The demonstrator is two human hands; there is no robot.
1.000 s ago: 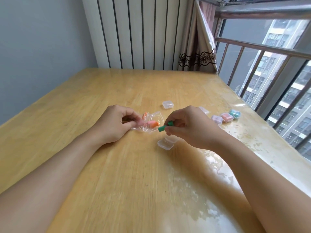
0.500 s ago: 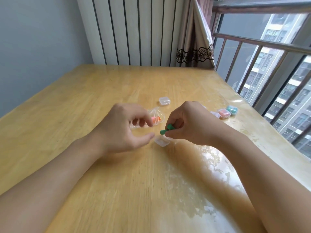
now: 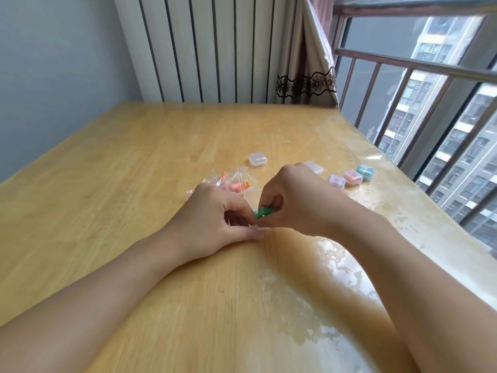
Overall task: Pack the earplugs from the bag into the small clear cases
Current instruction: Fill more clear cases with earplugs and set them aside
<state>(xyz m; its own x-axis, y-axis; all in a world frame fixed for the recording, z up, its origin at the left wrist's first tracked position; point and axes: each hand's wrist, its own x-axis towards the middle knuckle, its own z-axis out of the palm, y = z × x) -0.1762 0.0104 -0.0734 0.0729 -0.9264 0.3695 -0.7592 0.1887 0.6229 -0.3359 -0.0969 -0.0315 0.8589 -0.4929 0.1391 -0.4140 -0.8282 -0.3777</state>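
My left hand (image 3: pixel 215 219) and forearm: bare, no sleeve, watch, ring or band in view. My right hand (image 3: pixel 293 200) and forearm: likewise bare from fingers to the frame's edge, nothing worn. Fingernails short and unpainted where visible. No gloves.

Green earplugs (image 3: pixel 262 212) over hidden case

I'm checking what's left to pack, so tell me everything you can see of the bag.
The bag is small, clear, crinkled plastic, lying flat on the table just beyond the left hand, whose knuckles hide its near edge. Pink and orange earplugs show through it. Whether the hand touches it cannot be told. Its mouth cannot be made out.
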